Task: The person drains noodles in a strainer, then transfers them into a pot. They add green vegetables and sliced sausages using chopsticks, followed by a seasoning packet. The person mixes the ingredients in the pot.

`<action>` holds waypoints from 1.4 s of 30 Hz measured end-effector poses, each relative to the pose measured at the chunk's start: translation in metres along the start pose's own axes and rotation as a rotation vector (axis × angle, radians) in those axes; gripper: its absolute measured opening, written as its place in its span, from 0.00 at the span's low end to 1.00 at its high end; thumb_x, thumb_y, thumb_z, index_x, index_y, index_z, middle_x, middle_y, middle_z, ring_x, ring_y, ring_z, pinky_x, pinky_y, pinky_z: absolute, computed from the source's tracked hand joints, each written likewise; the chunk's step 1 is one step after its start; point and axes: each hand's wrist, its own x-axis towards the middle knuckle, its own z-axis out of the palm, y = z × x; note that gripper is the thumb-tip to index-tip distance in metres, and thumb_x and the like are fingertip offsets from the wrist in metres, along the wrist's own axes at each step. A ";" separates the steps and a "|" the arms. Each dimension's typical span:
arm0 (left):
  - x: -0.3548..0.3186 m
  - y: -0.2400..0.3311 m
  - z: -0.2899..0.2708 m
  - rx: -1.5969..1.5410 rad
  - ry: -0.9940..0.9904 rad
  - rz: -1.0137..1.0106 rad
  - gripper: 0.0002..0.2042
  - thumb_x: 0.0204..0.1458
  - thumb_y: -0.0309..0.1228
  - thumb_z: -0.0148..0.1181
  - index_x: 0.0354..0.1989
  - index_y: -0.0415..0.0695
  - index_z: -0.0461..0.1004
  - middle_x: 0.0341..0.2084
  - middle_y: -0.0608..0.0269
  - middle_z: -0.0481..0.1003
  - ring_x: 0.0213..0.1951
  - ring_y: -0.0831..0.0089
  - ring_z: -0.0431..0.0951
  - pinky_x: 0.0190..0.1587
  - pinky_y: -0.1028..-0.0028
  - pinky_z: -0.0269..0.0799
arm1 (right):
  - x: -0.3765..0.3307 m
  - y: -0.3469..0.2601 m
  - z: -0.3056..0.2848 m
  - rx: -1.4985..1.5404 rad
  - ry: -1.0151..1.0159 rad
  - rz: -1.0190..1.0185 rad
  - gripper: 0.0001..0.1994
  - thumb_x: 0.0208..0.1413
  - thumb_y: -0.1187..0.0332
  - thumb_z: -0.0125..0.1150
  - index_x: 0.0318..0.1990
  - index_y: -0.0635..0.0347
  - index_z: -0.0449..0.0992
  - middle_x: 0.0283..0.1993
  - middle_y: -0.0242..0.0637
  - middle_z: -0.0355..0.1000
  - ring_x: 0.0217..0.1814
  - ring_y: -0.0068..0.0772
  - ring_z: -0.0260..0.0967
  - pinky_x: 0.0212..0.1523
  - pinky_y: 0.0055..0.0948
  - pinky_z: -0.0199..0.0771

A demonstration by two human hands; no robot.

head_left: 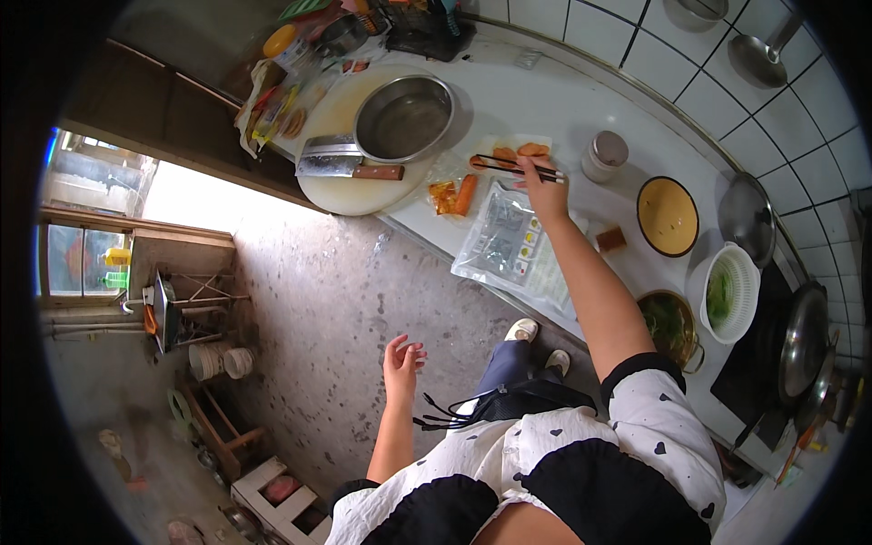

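Observation:
My right hand (543, 189) is closed around a pair of dark chopsticks (510, 165). Their tips point left, beside orange pieces of food (506, 156) lying on clear plastic at the counter's middle. Just left of them sits an opened clear packet (447, 193) with an orange stick (466, 193) in it. Below my right hand lies a large silvery plastic food bag (500, 234), partly covered by my forearm. My left hand (400, 366) hangs over the floor, away from the counter, fingers apart and loosely bent, holding nothing.
A cleaver (332, 163) and a metal basin (404, 116) rest on the round cutting board (318, 202). Rightward stand a lidded jar (604, 156), a yellow bowl (668, 216), a white colander (750, 289) with greens, a pot (674, 363) and a lidded wok (805, 341).

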 end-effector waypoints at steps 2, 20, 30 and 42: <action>0.001 0.000 0.000 -0.001 0.006 -0.006 0.14 0.55 0.28 0.49 0.49 0.41 0.60 0.34 0.60 0.73 0.32 0.75 0.74 0.33 0.78 0.68 | -0.002 -0.004 0.001 -0.007 -0.009 0.029 0.13 0.56 0.67 0.50 0.39 0.71 0.71 0.36 0.41 0.72 0.34 0.29 0.72 0.27 0.24 0.77; 0.002 0.005 0.008 0.034 -0.038 0.032 0.14 0.54 0.28 0.50 0.49 0.42 0.61 0.33 0.60 0.73 0.32 0.75 0.74 0.32 0.78 0.69 | -0.050 -0.100 -0.055 0.406 0.298 0.062 0.14 0.57 0.62 0.49 0.32 0.67 0.69 0.30 0.44 0.73 0.29 0.36 0.74 0.27 0.22 0.75; -0.008 0.021 0.080 0.222 -0.291 0.117 0.14 0.55 0.29 0.48 0.50 0.44 0.61 0.35 0.59 0.73 0.34 0.73 0.74 0.34 0.76 0.68 | -0.264 -0.168 -0.256 0.284 0.747 -0.067 0.13 0.57 0.62 0.49 0.32 0.65 0.69 0.29 0.44 0.73 0.30 0.38 0.74 0.24 0.20 0.70; -0.066 0.005 0.142 0.357 -0.528 0.163 0.14 0.55 0.27 0.46 0.50 0.44 0.60 0.35 0.60 0.73 0.35 0.73 0.74 0.35 0.76 0.68 | -0.388 -0.113 -0.324 0.221 1.059 0.028 0.12 0.58 0.64 0.48 0.33 0.67 0.68 0.28 0.40 0.71 0.29 0.32 0.73 0.29 0.23 0.74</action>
